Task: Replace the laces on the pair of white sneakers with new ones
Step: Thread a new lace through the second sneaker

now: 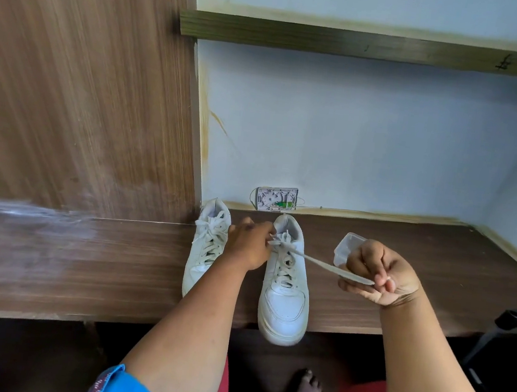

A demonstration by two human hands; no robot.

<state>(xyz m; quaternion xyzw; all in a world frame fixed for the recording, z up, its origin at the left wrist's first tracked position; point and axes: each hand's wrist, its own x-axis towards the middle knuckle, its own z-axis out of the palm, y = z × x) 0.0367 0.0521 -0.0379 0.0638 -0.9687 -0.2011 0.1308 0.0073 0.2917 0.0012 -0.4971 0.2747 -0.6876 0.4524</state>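
Observation:
Two white sneakers stand side by side on the dark wooden desk point(403, 278), toes toward me. The right sneaker point(283, 300) juts over the desk's front edge; the left sneaker point(202, 254) is partly hidden behind my left forearm. My left hand point(249, 243) pinches the lace at the top eyelets of the right sneaker. My right hand point(379, 272) grips the free end of that grey-white lace point(323, 264), which stretches taut from the shoe to my fingers. The left sneaker keeps its laces tied.
A small clear plastic container point(345, 244) sits on the desk behind my right hand. A white wall box point(276, 199) is at the back. A wooden panel point(79, 82) rises at left, a shelf point(367, 44) above. A black chair frame point(506, 343) stands at right.

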